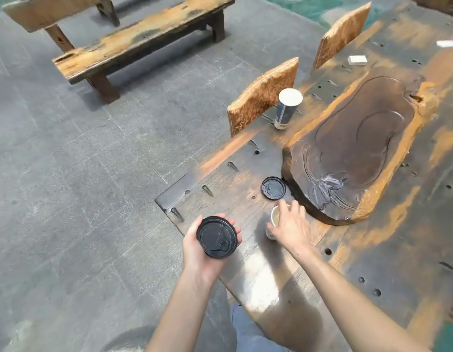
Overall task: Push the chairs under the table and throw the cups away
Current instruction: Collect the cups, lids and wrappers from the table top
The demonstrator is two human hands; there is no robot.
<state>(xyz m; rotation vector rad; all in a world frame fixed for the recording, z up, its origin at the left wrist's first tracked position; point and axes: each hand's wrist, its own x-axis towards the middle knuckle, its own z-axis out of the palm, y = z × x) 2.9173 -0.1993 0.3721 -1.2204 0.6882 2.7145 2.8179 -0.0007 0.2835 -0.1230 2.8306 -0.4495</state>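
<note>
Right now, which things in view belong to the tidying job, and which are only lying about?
Job: lidded cup held in the left hand; open cup gripped by the right hand; tall cup; loose lid; near chair; far chair.
Lying about: carved wooden tray; white box; bench.

You're at what looks like an open-air tea or café seating spot. Grey stone paving point(68, 174) lies underfoot, with rough plank benches point(144, 39) nearby. The weathered slab tabletop point(373, 250) carries a carved wooden tea tray point(360, 153), patterned cushioned chair backs point(263, 95) line its edge, and a takeaway paper cup point(287, 107) stands on it.
</note>
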